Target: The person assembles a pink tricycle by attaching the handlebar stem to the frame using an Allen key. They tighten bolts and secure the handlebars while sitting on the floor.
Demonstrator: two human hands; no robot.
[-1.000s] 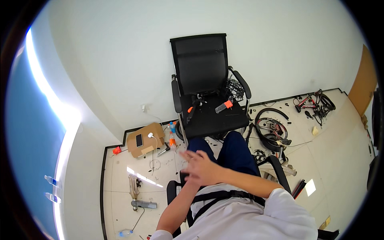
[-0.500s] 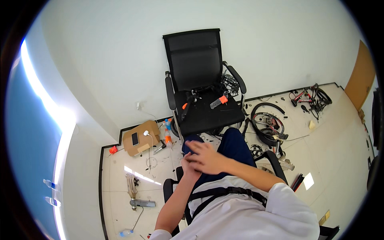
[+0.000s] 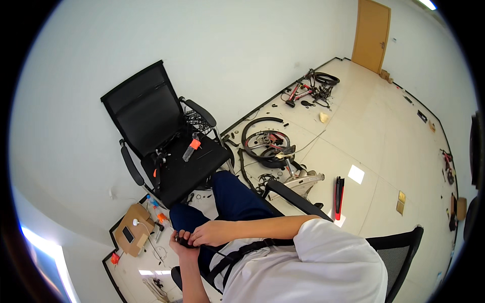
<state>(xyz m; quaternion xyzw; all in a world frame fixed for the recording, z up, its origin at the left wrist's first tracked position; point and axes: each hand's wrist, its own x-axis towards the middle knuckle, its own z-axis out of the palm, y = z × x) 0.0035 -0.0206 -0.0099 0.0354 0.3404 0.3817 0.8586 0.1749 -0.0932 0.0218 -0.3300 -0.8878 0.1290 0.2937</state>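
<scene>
Close together over my lap, my left hand (image 3: 179,248) and my right hand (image 3: 210,234) are closed around a small black object (image 3: 186,242). Its kind is hidden by the fingers; a thin dark cord seems to run from it toward the black strap (image 3: 242,250) at my waist. The left hand wraps it from below, while the right fingers press on it from above. In front of my knees stands a black mesh office chair (image 3: 151,108). On its seat lie a dark tool with an orange band (image 3: 193,146) and some black parts (image 3: 160,157).
Bicycle wheel parts (image 3: 268,146) and a pale metal frame piece (image 3: 303,183) lie on the floor to the right. Farther off are red and black bicycle parts (image 3: 313,91). A cardboard sheet (image 3: 144,222) with a phone (image 3: 128,234) is at lower left. A brown door (image 3: 371,35) stands far right.
My view has swung to the right, showing the door and more floor. My hands, earlier rubbing or touching each other, are now closed around a small black object.
</scene>
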